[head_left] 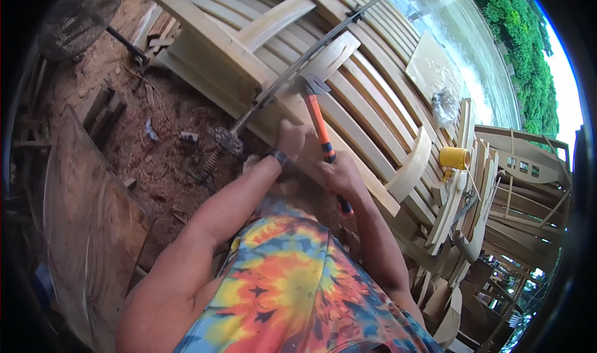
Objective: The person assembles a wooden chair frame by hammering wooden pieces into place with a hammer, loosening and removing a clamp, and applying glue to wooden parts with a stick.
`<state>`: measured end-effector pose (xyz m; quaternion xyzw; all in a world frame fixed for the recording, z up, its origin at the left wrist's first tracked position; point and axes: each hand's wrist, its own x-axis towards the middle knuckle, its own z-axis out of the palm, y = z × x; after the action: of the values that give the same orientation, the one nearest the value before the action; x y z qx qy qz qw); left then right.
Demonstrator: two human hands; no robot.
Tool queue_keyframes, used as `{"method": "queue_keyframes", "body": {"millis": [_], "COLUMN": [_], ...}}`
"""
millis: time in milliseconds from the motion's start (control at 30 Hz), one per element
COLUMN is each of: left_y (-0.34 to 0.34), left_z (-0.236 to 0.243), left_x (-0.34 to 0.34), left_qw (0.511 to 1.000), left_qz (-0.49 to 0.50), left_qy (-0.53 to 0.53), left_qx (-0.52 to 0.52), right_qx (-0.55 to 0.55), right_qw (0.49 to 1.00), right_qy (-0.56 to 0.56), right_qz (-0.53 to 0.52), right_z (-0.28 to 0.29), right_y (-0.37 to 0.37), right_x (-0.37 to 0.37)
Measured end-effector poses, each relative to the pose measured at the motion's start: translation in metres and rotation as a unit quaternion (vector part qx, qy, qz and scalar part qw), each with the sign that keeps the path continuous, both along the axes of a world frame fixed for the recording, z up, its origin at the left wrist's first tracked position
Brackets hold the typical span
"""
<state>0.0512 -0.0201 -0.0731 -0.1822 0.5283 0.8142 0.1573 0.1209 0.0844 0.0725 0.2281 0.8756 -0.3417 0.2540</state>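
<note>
In my right hand (341, 173) is a hatchet (319, 120) with an orange and black handle and a dark head, raised close to the slatted wooden bench (367, 101). The handle's black end sticks out below my fist. My left hand (291, 140), with a dark band at its wrist, is closed against the bench's near rail (348, 166); its fingertips are hidden, so what it grips does not show. A long bar clamp (298, 64) lies diagonally across the bench, its screw end (229, 140) hanging past the near edge, left of my left hand.
Curved wooden arms stand across the slats. On the right sit a yellow mug (455, 158), a crumpled clear plastic bag (444, 104) and stacked timber. A broad wooden slab (87, 229) leans at left, near a fan (78, 17). Shavings and scraps cover the ground.
</note>
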Motion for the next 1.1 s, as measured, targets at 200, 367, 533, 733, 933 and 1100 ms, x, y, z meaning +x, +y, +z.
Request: {"method": "queue_keyframes", "body": {"millis": [200, 367, 533, 733, 933, 1100], "left_y": [-0.015, -0.015, -0.014, 0.012, 0.040, 0.034], "left_z": [-0.014, -0.028, -0.025, -0.009, 0.002, 0.025], "left_x": [-0.019, -0.034, -0.017, 0.051, 0.116, 0.119], "left_qw": [0.964, 0.922, 0.935, 0.985, 0.974, 0.934], "left_qz": [0.027, 0.112, 0.087, -0.017, -0.039, 0.103], "left_qy": [-0.079, -0.073, -0.017, -0.039, -0.124, -0.075], "left_qx": [0.252, 0.364, 0.344, 0.169, 0.184, 0.335], "right_qx": [-0.090, -0.089, -0.109, 0.013, 0.143, 0.041], "right_qw": [0.988, 0.978, 0.949, 0.910, 0.910, 0.906], "right_qy": [0.048, 0.113, 0.184, 0.268, 0.226, 0.220], "right_qz": [-0.114, -0.153, -0.232, -0.316, -0.316, -0.359], "right_z": [0.002, 0.000, -0.005, -0.028, -0.056, -0.081], "right_y": [0.057, 0.117, 0.193, 0.293, 0.372, 0.395], "right_x": [0.049, 0.105, 0.152, 0.203, 0.240, 0.250]}}
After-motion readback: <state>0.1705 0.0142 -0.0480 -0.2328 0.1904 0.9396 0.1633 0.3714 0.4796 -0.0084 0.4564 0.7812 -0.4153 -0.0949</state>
